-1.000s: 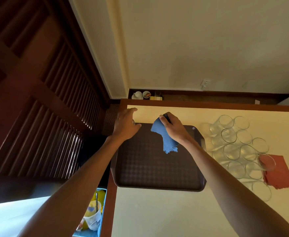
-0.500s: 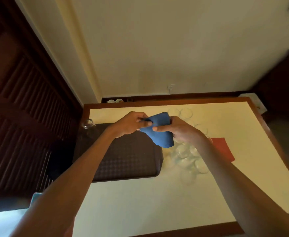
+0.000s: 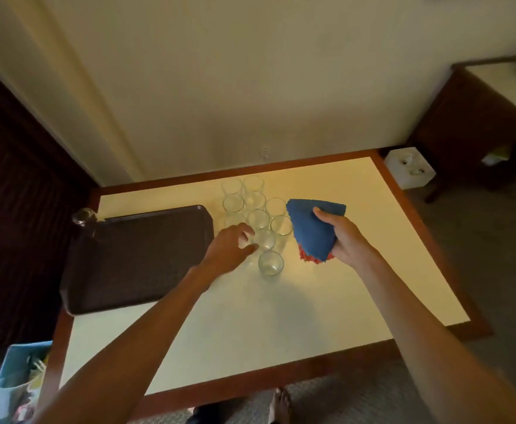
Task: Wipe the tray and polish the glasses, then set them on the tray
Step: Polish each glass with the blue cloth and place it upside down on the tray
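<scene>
Cream laminate edged in reddish wood tops the table (image 3: 311, 301), which stands on grey carpet (image 3: 480, 240) against a pale wall (image 3: 250, 87). My right grip (image 3: 346, 240) is closed round a folded blue cloth (image 3: 311, 228), with a red cloth (image 3: 304, 256) peeking out beneath it. The clear glasses (image 3: 258, 218) stand clustered just left of that grip. My left grip (image 3: 230, 250) is at their near side, fingers curled; whether it holds one I cannot tell. The dark brown tray (image 3: 140, 255) lies flat just left of my left grip.

Right hand (image 3: 346, 240) gripping cloth (image 3: 311, 228), left hand (image 3: 229, 249) at glasses (image 3: 258, 218)
</scene>
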